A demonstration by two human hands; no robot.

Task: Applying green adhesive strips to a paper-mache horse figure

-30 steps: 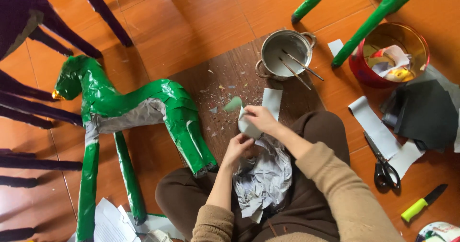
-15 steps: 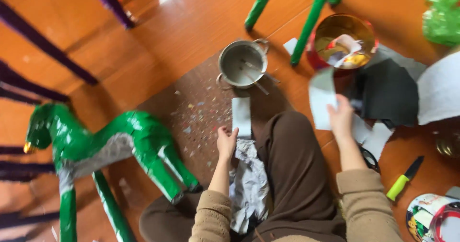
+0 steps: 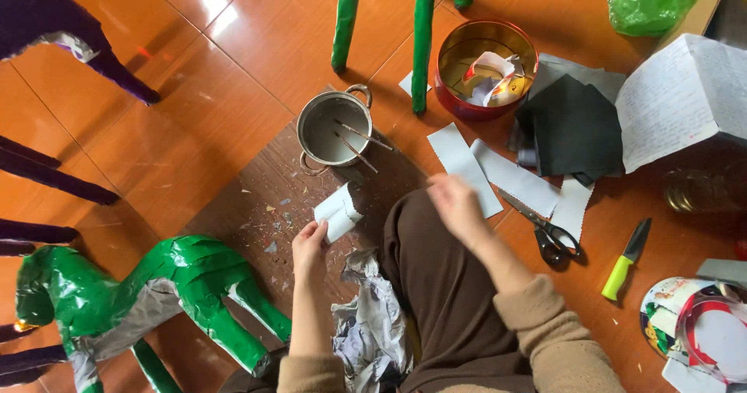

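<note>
Head view, looking down at a person seated on an orange tiled floor (image 3: 194, 74).

Left hand (image 3: 309, 241) has its fingers pinched on a small pale paper strip (image 3: 339, 212). The strip sticks up and away from the hand toward the pot, curled, its long axis running roughly diagonal, up and to the right. The strip sits just below the small metal pot (image 3: 333, 128), near but apart from it.

Right hand (image 3: 457, 204) hovers over the knee and is motion-blurred; fingers look loosely curled and I cannot tell if it holds anything. It is just beside the nearest of the loose paper strips (image 3: 464, 157), which lie to its upper right, long axes slanting down to the right. The right hand is the nearer one to those strips and to the scissors (image 3: 551, 237); the left hand is nearer the pot.

Counts:
- one pot with two thin sticks (image 3: 356, 140) in it
- three loose strips on the floor, maybe more, partly overlapped
- one pair of scissors
- one knife with a yellow-green handle (image 3: 625, 261)
- one red round tin (image 3: 485, 68) with scraps inside
- one green paper-covered horse figure (image 3: 156, 288) at lower left
- three green poles (image 3: 424, 35) at top
- one heap of crumpled paper (image 3: 372, 327) between the legs
- one dark sheet pile (image 3: 572, 124)
</note>
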